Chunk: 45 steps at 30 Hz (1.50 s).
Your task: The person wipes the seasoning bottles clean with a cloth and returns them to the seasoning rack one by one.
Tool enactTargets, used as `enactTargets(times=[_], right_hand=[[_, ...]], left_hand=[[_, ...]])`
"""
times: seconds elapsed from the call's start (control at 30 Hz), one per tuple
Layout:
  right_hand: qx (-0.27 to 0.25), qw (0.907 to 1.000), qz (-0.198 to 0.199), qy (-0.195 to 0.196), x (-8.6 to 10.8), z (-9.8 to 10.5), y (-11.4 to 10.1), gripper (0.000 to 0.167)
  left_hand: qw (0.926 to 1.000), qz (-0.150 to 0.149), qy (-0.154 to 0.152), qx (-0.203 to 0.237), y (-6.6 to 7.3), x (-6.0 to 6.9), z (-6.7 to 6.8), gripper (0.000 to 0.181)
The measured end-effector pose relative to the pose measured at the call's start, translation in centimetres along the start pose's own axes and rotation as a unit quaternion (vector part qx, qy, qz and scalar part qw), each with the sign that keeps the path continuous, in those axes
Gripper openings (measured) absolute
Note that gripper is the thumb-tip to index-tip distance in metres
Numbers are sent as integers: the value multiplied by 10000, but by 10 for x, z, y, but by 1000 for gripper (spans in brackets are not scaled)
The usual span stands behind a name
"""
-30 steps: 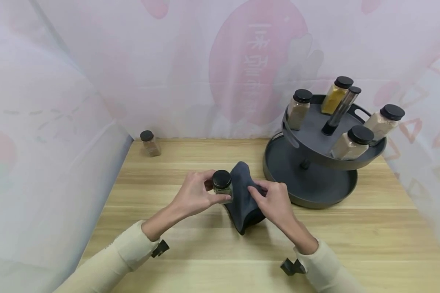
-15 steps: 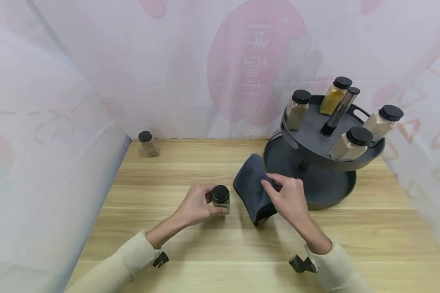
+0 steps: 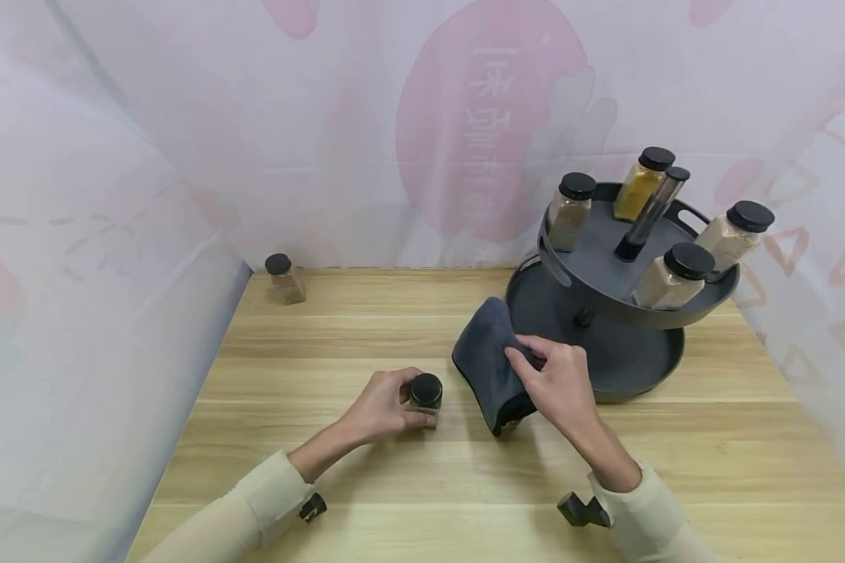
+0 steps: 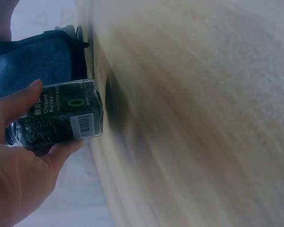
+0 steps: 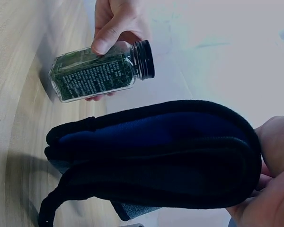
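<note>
My left hand (image 3: 387, 407) grips a small glass jar of chopped parsley (image 4: 61, 113) with a black lid, thumb on one side and fingers on the other. The jar is upright, its base close to the tabletop; I cannot tell whether it touches. To its right, my right hand (image 3: 552, 375) pinches the top of a dark blue-grey cloth (image 3: 489, 360) with black edging. In the right wrist view the cloth (image 5: 156, 156) hangs folded from the fingers. A small bit of something brownish shows below its lower edge in the head view, mostly hidden.
A two-tier black round rack (image 3: 591, 305) stands at the right, close to the right hand. Several black-lidded spice jars, one with yellow powder (image 3: 637, 191), sit on its upper tier. Another jar (image 3: 285, 279) stands at the table's back left. Printed fabric (image 3: 338, 156) walls the back.
My left hand has lowered the parsley jar and brought it nearer to me. The right hand has moved right with the cloth, away from the jar, then nearly stopped.
</note>
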State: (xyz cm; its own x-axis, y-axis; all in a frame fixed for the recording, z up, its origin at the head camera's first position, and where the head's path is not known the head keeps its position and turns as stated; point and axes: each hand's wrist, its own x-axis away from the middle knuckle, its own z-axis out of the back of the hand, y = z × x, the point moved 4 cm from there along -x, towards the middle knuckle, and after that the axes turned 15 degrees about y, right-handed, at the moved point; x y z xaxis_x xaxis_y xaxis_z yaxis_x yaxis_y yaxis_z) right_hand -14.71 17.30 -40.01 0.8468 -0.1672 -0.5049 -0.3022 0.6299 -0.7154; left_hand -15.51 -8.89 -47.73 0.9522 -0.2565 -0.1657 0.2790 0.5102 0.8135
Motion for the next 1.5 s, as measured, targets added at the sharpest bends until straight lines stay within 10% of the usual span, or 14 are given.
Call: enactTargets(times=[0.83, 1.17, 1.5], right_hand=[[-29, 10000, -58, -19, 6, -2, -1, 19], [-64, 10000, -8, -35, 10, -7, -1, 18], [-108, 9999, -14, -49, 13, -10, -3, 17]], left_hand=[[9997, -240, -54, 31, -12, 4, -6, 69], [9937, 551, 943, -233, -11, 25, -6, 87], [9905, 791, 962, 583, -8, 30, -15, 72]])
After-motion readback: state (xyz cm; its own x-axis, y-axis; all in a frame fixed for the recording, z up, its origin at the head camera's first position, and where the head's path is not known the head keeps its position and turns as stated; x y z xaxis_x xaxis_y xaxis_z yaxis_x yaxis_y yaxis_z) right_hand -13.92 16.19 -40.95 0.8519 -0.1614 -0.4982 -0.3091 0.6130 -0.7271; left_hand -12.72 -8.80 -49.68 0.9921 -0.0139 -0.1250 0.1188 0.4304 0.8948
